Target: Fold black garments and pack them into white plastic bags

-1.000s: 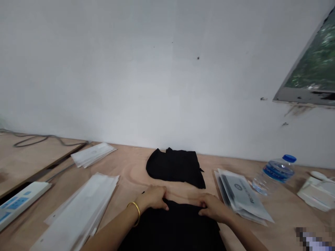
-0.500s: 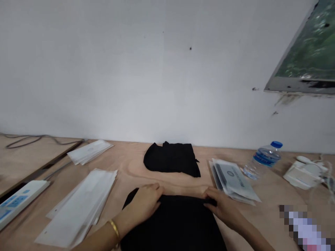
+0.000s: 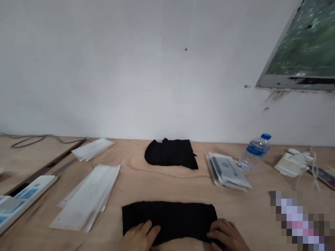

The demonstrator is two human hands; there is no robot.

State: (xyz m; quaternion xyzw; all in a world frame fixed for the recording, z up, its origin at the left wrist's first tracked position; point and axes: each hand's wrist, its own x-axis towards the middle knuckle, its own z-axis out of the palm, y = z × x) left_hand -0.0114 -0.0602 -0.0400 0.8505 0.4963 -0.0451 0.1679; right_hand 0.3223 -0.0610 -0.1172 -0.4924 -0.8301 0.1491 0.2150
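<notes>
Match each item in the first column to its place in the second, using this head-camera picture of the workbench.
Items:
1. Plastic water bottle
2. Left hand
3. Right hand
4. Black cloth bundle

Places:
A. On the right end of the folded black cloth
B. Just right of the flat packets
C. On the left end of the folded black cloth
D. Behind the folded black cloth, toward the wall

Pairs: 1-B, 2-C, 3-A, 4-D

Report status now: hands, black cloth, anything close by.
Left hand, right hand on near edge of folded black cloth. White packet stack off to its left, not touching.
</notes>
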